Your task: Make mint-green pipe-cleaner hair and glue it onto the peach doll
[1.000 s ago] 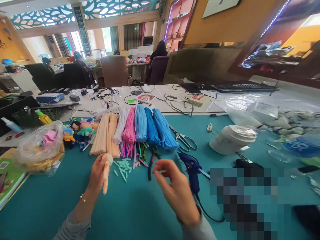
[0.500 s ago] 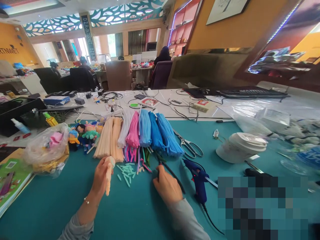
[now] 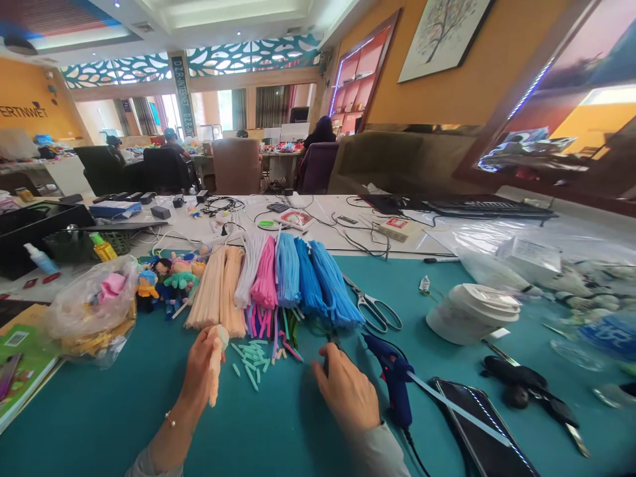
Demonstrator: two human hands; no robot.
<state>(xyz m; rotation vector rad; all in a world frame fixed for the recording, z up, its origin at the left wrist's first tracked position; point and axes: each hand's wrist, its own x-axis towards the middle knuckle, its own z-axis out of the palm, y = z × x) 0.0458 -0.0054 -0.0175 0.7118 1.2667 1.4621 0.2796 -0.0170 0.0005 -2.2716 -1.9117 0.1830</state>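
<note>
Over teal mat (image 3: 268, 437), left hand (image 3: 197, 371) pinches peach piece (image 3: 215, 368); right hand (image 3: 350, 391) curled, hold unclear.

We identify two bare hands: the left hand (image 3: 199, 371) at lower left of centre and the right hand (image 3: 350, 391) at lower right of centre. We note a grey left sleeve (image 3: 155, 464) and a matching right sleeve (image 3: 383, 454), both at the bottom edge. The left wrist carries a thin bracelet (image 3: 169, 419) with small, pale, round beads.
</note>
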